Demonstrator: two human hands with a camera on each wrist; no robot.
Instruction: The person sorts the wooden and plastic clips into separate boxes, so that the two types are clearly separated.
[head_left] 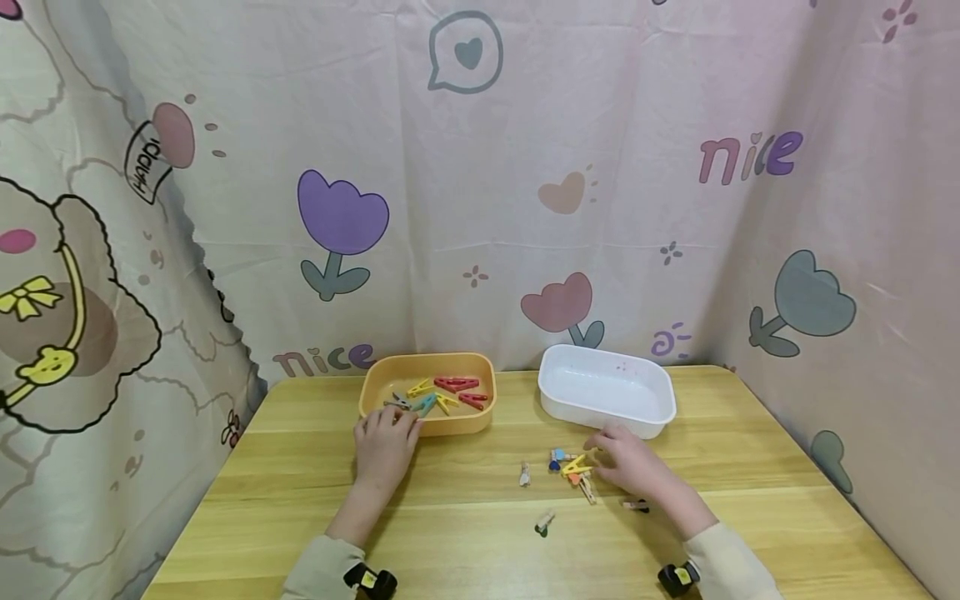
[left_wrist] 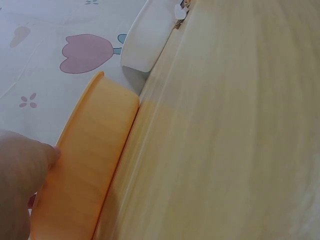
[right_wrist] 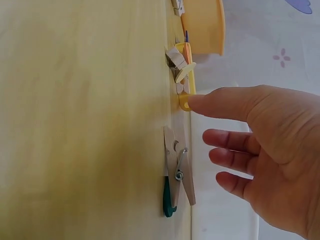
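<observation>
My left hand [head_left: 387, 446] holds the front rim of the orange plastic basket [head_left: 457, 427]. In the left wrist view its thumb [left_wrist: 51, 152] lies against the outer wall, and the other fingers are mostly hidden. Red, yellow, grey and blue clothespins lie inside the basket. Reaching over the table, my right hand [head_left: 633, 462] has its thumb [right_wrist: 210, 102] at the end of a yellow clothespin [head_left: 576, 467]. Three other fingers are loosely bent and apart from it; the index finger is hidden in the right wrist view. Small wooden clothespins [head_left: 587, 490] lie around the yellow one.
A white plastic basket [head_left: 607, 408] stands behind my right hand. Loose wooden clothespins lie on the table: one with a white heart [head_left: 525, 475], a green-tipped one [head_left: 545, 523] and a dark-tipped one [head_left: 636, 506] by the right wrist. A patterned curtain [head_left: 480, 208] hangs behind the table.
</observation>
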